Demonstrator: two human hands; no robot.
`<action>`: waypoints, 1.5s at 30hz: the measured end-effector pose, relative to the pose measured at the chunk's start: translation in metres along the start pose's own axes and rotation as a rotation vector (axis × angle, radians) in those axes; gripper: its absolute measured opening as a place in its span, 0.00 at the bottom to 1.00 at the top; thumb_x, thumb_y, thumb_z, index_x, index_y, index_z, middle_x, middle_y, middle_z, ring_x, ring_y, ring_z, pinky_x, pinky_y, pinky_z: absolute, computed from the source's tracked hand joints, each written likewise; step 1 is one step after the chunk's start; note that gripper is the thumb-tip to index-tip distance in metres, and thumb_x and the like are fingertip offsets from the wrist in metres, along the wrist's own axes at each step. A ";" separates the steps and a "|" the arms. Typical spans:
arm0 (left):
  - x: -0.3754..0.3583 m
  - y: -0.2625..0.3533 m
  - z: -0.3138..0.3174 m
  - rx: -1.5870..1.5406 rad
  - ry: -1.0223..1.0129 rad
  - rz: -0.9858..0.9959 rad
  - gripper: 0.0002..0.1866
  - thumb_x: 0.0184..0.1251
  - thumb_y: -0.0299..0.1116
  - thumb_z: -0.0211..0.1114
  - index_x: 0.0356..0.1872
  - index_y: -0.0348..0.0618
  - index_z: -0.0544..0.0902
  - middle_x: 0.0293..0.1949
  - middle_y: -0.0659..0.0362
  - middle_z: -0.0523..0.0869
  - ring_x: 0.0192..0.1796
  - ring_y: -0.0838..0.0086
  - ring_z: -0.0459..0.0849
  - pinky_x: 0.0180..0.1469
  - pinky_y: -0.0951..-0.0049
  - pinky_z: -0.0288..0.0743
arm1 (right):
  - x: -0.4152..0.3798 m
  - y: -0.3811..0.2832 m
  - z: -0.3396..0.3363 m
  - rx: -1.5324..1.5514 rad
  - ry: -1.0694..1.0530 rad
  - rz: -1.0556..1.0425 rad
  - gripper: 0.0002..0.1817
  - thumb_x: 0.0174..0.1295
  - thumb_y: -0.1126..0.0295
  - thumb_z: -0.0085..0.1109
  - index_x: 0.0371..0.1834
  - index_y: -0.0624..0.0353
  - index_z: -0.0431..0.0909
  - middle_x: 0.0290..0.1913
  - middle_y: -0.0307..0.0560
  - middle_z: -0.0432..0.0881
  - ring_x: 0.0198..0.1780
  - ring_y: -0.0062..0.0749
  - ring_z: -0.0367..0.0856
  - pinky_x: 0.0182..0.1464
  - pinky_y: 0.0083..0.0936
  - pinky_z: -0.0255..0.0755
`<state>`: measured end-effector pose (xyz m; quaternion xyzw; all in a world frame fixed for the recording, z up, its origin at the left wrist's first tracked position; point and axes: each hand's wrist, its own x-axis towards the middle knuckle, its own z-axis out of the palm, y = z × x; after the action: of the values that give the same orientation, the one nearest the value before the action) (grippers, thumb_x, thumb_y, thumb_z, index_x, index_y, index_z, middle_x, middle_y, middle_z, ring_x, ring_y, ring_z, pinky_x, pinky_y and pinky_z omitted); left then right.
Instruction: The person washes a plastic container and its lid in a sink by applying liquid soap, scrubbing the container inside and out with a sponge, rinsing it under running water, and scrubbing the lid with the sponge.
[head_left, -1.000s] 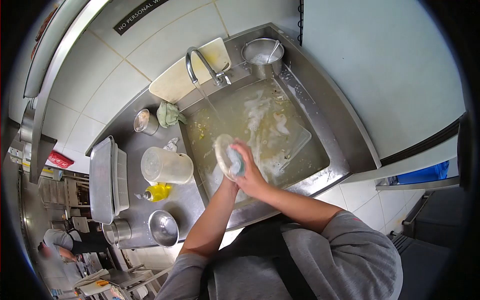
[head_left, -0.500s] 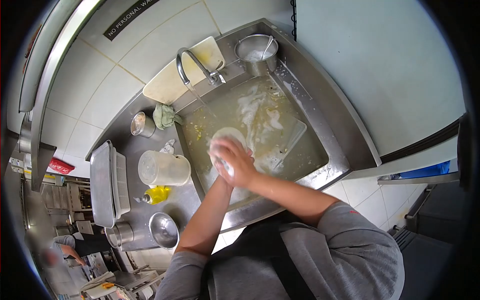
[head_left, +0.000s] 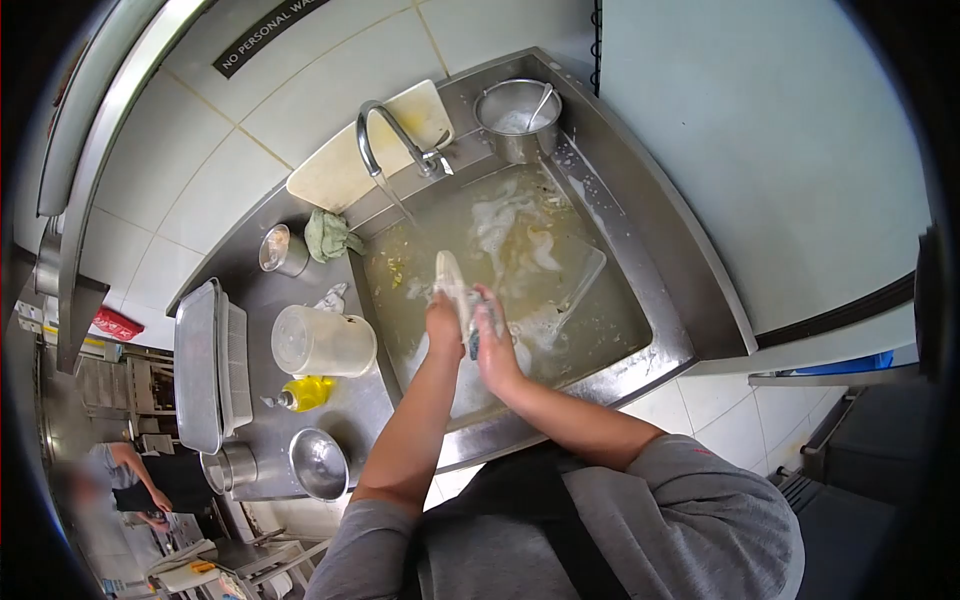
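My left hand (head_left: pixel 442 322) grips a round white dish (head_left: pixel 449 272), held nearly edge-on above the cloudy water. Against its other side, my right hand (head_left: pixel 492 345) presses a greyish scrubbing sponge (head_left: pixel 474 346), partly hidden by the fingers. Both hands are over the near left part of the steel sink (head_left: pixel 672 349). Under the water's surface to the right lies a clear rectangular container (head_left: pixel 588 285), with suds and food scraps floating around it.
Water runs from the tap (head_left: pixel 368 145), before a cutting board (head_left: pixel 330 172). A steel pot (head_left: pixel 530 143) with a spoon stands at the far corner. On the left counter are a plastic tub (head_left: pixel 325 340), yellow soap bottle (head_left: pixel 306 393), steel bowl (head_left: pixel 319 463) and trays (head_left: pixel 199 365). Another person (head_left: pixel 135 475) works far left.
The dish has turned from facing up to nearly edge-on. My right hand has moved from over its face to its right side, and my left hand now shows at its left.
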<state>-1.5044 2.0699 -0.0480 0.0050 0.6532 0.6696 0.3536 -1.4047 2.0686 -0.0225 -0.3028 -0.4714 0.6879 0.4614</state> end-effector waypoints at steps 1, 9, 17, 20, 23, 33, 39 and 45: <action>0.015 -0.010 -0.010 -0.003 0.004 0.004 0.18 0.77 0.41 0.45 0.34 0.40 0.78 0.30 0.56 0.81 0.31 0.65 0.80 0.36 0.62 0.75 | 0.001 -0.007 -0.002 0.002 -0.006 -0.001 0.25 0.69 0.64 0.54 0.66 0.59 0.62 0.58 0.54 0.74 0.57 0.35 0.74 0.60 0.28 0.68; -0.035 0.039 -0.002 0.182 -0.115 0.329 0.07 0.74 0.27 0.51 0.45 0.36 0.75 0.36 0.56 0.83 0.39 0.74 0.81 0.41 0.73 0.75 | 0.090 -0.041 -0.075 -0.528 -0.359 0.199 0.21 0.61 0.65 0.65 0.53 0.65 0.72 0.39 0.53 0.84 0.42 0.37 0.83 0.47 0.31 0.76; -0.057 0.070 0.015 0.748 -0.162 0.383 0.14 0.74 0.22 0.48 0.56 0.33 0.73 0.48 0.49 0.82 0.45 0.70 0.85 0.42 0.72 0.86 | 0.097 -0.034 -0.085 -0.325 -0.303 0.356 0.42 0.64 0.55 0.63 0.70 0.70 0.53 0.59 0.66 0.75 0.58 0.47 0.78 0.58 0.34 0.71; -0.056 0.059 0.015 0.493 -0.130 0.510 0.17 0.73 0.20 0.45 0.61 0.35 0.72 0.46 0.49 0.83 0.44 0.68 0.86 0.41 0.70 0.87 | 0.075 -0.017 -0.093 -0.481 -0.414 0.265 0.45 0.65 0.55 0.61 0.72 0.73 0.45 0.64 0.68 0.70 0.62 0.47 0.73 0.62 0.34 0.68; -0.060 0.061 0.017 0.521 -0.125 0.612 0.20 0.72 0.18 0.43 0.62 0.40 0.73 0.45 0.50 0.83 0.45 0.68 0.85 0.42 0.68 0.88 | 0.061 -0.016 -0.095 -0.004 -0.460 0.392 0.44 0.65 0.57 0.60 0.70 0.78 0.46 0.64 0.67 0.70 0.64 0.46 0.72 0.63 0.32 0.66; -0.061 0.061 0.031 1.061 -0.179 1.072 0.23 0.61 0.16 0.50 0.58 0.41 0.77 0.32 0.42 0.82 0.31 0.52 0.82 0.36 0.57 0.78 | 0.071 -0.010 -0.097 -0.815 -0.161 -0.131 0.18 0.52 0.71 0.63 0.46 0.65 0.75 0.34 0.61 0.83 0.37 0.56 0.83 0.43 0.39 0.77; -0.052 0.071 0.039 1.310 -0.279 0.956 0.16 0.61 0.21 0.54 0.50 0.35 0.79 0.35 0.39 0.83 0.38 0.46 0.83 0.40 0.52 0.78 | 0.109 -0.046 -0.073 -1.138 -0.413 -0.877 0.20 0.51 0.71 0.65 0.47 0.63 0.74 0.33 0.61 0.81 0.37 0.58 0.81 0.41 0.44 0.76; -0.058 0.045 0.033 1.128 -0.175 1.089 0.16 0.64 0.22 0.52 0.52 0.34 0.78 0.37 0.39 0.83 0.42 0.47 0.84 0.43 0.55 0.79 | 0.070 0.000 -0.071 -0.623 0.071 -0.138 0.11 0.54 0.72 0.62 0.40 0.61 0.77 0.35 0.60 0.82 0.35 0.55 0.82 0.36 0.36 0.76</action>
<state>-1.4664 2.0759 0.0229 0.5555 0.7697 0.3133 -0.0297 -1.3717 2.1594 -0.0478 -0.4208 -0.6621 0.4667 0.4083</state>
